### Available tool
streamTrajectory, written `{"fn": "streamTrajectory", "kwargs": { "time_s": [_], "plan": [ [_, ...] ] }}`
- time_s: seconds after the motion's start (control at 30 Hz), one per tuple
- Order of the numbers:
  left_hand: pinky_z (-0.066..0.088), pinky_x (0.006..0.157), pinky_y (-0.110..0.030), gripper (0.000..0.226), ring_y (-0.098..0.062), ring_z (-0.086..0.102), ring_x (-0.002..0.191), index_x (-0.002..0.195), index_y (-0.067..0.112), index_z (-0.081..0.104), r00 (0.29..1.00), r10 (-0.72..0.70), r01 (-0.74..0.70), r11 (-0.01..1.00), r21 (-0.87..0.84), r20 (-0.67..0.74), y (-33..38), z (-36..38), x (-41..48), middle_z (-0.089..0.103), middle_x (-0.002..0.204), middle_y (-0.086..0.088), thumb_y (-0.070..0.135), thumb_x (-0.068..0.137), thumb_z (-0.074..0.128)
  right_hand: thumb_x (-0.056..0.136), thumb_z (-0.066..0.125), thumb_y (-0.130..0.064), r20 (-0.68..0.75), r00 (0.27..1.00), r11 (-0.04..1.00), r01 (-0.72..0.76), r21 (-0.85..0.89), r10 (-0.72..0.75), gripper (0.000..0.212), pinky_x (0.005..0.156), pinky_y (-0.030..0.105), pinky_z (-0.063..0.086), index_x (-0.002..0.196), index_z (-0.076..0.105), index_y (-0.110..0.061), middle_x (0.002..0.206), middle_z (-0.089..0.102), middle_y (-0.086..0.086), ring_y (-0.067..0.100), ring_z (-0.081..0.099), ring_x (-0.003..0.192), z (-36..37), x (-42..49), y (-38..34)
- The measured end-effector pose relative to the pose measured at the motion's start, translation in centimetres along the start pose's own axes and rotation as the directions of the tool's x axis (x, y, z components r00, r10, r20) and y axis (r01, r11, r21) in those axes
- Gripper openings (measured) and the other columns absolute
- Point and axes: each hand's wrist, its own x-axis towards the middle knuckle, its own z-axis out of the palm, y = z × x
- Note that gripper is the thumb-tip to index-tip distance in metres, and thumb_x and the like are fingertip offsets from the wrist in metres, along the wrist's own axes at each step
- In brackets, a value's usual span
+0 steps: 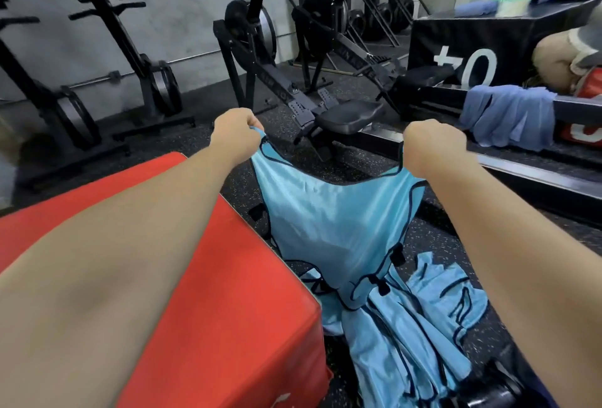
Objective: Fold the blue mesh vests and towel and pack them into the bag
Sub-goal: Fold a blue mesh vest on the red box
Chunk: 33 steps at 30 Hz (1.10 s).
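Observation:
A light blue mesh vest (pixel 329 215) with dark trim hangs spread between my hands. My left hand (pixel 235 134) grips one shoulder strap and my right hand (pixel 430 147) grips the other, both held out in front of me. Below it, more blue vests (pixel 420 326) lie crumpled in a heap on the floor. A blue-grey towel (pixel 509 114) is draped over the rail of a rowing machine at the right. No bag is clearly visible.
A red padded box (pixel 208 293) stands at my left. A rowing machine (pixel 348 116) runs across the speckled rubber floor ahead. A black box (pixel 469 39) sits at the back right, with more gym machines along the wall.

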Motion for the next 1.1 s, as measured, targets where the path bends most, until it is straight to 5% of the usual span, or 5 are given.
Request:
{"fn": "streamTrajectory", "kwargs": {
  "time_s": [0.4,0.67,0.8,0.93,1.1],
  "plan": [
    [0.041,0.064,-0.026,0.014,-0.017,0.053,0.077,0.079,0.017,0.065,0.996,-0.081,0.07,0.974,-0.215,-0.042,-3.1,0.4,1.6,0.062,0.081,0.001,0.013,0.089,0.057,0.086,0.052,-0.013,0.001,0.966,0.88,-0.235,0.412,0.258,0.003,0.072,0.032,0.038,0.088,0.054,-0.012,0.096,0.062,0.012,0.03,0.051,0.079,0.8,1.2,-2.2],
    [0.041,0.07,-0.028,0.019,-0.017,0.05,0.072,0.098,0.006,0.071,0.976,0.02,-0.067,0.974,-0.214,-0.216,-6.9,-6.2,1.9,0.061,0.084,-0.004,0.022,0.092,0.062,0.082,0.069,-0.018,0.078,0.99,0.352,-0.116,0.929,0.121,0.012,0.062,0.025,0.048,0.077,0.058,-0.017,0.081,0.058,0.005,0.019,0.054,0.072,-3.2,1.2,-5.7],
    [0.041,0.092,-0.033,0.021,-0.033,0.057,0.112,0.097,0.002,0.072,0.977,0.065,-0.081,0.994,-0.068,-0.204,-9.5,-12.1,-0.9,0.059,0.086,0.002,0.02,0.092,0.063,0.087,0.066,-0.01,-0.059,0.993,0.164,0.076,0.984,-0.102,0.008,0.053,0.02,0.04,0.087,0.071,-0.003,0.079,0.06,0.009,0.012,0.049,0.064,-6.5,-4.4,-12.0],
    [0.041,0.094,-0.039,0.027,-0.038,0.056,0.104,0.082,0.0,0.065,0.995,0.011,0.011,0.975,0.223,-0.094,-15.3,-17.2,-5.8,0.056,0.086,0.004,0.025,0.085,0.056,0.087,0.064,-0.008,-0.12,0.9,0.255,0.243,0.936,-0.418,0.016,0.049,0.024,0.029,0.085,0.069,0.007,0.062,0.045,0.006,0.006,0.036,0.049,-4.8,-13.2,-21.0],
    [0.043,0.101,-0.042,0.007,-0.031,0.047,0.133,0.077,0.025,0.061,0.973,-0.157,0.039,0.833,0.551,0.17,-25.3,-20.2,-12.9,0.037,0.155,-0.009,0.026,0.084,0.061,0.089,0.051,-0.016,0.084,0.824,0.478,0.239,0.845,-0.56,0.021,0.075,0.032,0.05,0.088,0.071,-0.017,0.085,0.067,0.001,0.025,0.061,0.088,0.3,-24.0,-29.6]
  ]
}}
